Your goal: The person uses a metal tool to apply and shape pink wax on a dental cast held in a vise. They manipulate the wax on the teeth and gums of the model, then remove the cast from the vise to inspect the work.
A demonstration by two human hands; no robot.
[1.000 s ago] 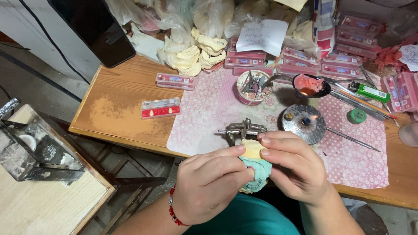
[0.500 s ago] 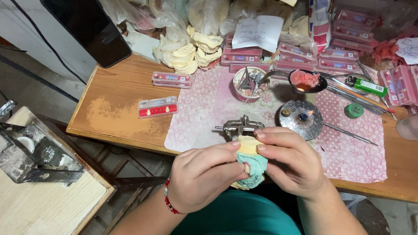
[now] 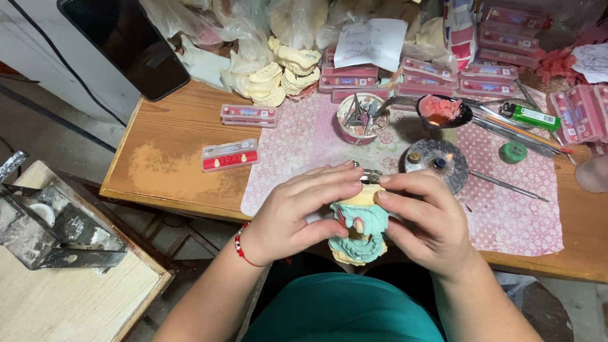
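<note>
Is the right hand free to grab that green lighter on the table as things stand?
Probably not yet: the right hand and left hand both grip the teal dental model. The green lighter lies unobstructed beyond it.

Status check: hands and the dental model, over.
Left hand and right hand both gripping teal-and-cream dental model. Held over table edge. Nothing in the way.

Soft, even light falls from above — bright on the wooden table (image 3: 175, 158), dim in the far left corner. Shadows stay faint, a small glare sits on the metal dish (image 3: 435, 162), edges bend slightly.
</note>
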